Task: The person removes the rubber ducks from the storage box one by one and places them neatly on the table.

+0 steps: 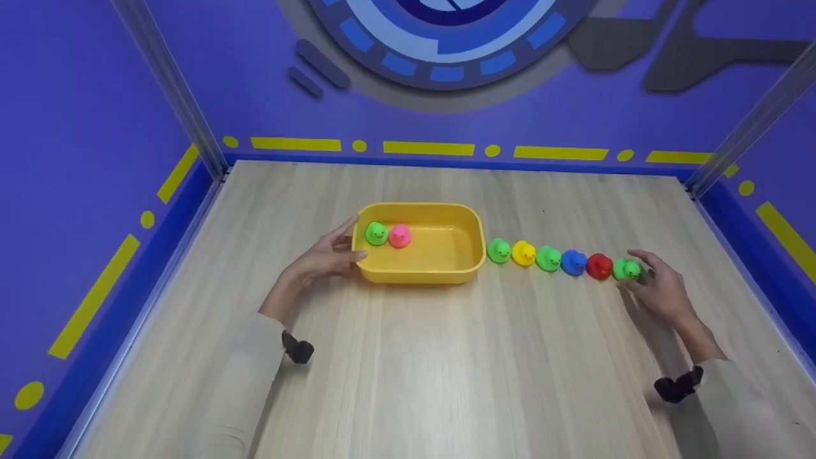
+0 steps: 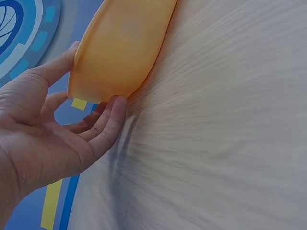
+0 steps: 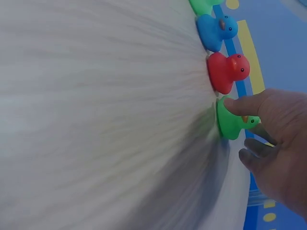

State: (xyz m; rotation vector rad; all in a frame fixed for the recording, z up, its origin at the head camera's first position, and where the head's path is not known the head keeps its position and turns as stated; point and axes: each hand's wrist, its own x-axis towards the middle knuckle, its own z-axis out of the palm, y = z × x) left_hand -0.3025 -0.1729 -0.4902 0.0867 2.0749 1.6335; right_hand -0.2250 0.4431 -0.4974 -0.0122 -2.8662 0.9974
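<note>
Since that green toy duck is probably light n squishy, pinch it low, gently | your right fingers: clamped on it | left fingers: gripping yellow tub

No text, label, brand, number or sign can be read in any view.

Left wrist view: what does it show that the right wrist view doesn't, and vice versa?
Left wrist only: the left hand gripping the yellow tub.

Right wrist only: the right hand pinching a green duck, with a red duck, a blue duck and part of another green duck in line.

Both: the tabletop and the blue wall with yellow marks.
</note>
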